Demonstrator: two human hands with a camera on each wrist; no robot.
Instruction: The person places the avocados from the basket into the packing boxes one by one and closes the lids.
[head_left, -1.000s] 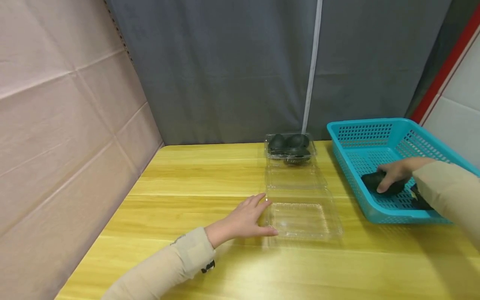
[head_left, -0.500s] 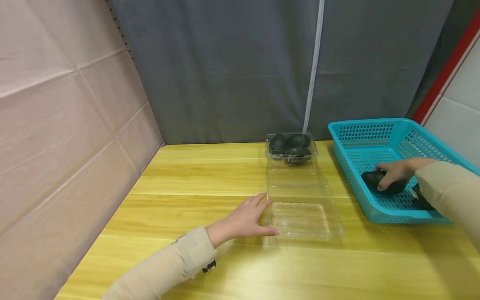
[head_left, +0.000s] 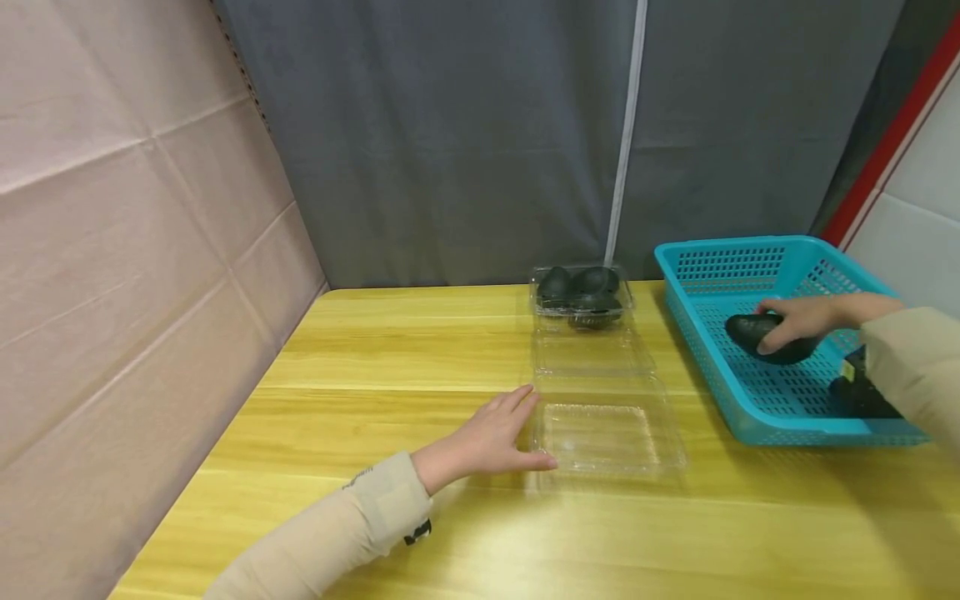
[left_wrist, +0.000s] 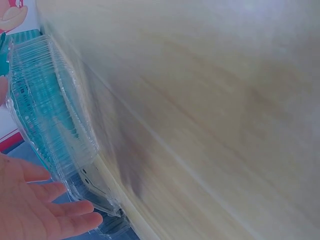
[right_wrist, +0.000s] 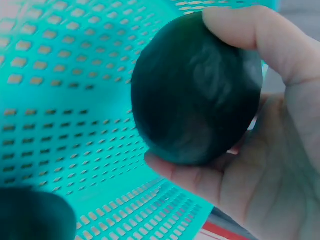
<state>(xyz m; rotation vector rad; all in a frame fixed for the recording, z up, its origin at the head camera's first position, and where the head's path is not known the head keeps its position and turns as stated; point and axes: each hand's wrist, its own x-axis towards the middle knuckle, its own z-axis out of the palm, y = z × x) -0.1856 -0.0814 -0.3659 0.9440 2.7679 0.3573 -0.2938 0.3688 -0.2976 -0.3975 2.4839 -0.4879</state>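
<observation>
My right hand [head_left: 806,319] grips a dark green avocado [head_left: 750,333] over the floor of the turquoise basket [head_left: 787,432]. In the right wrist view, thumb and fingers curl round the avocado [right_wrist: 195,95]. Another dark avocado [right_wrist: 35,215] lies lower in the basket, partly hidden by the sleeve in the head view. With fingers spread and straight, my left hand [head_left: 487,437] is at the left edge of an opened clear plastic clamshell box [head_left: 600,442]. The left wrist view shows the fingertips right by the wall of the box [left_wrist: 45,110].
At the back of the table [head_left: 360,358], a second clear box [head_left: 536,292] holds three dark avocados [head_left: 592,283]; its lid lies opened toward me. A grey curtain [head_left: 450,167] hangs behind the table. A pale sheet [head_left: 150,292] covers the left side, and white tiles [head_left: 918,225] stand right.
My right hand has lifted the avocado up from the basket floor and drawn back slightly, showing more of the avocado near the sleeve. The left hand has stayed in place.
</observation>
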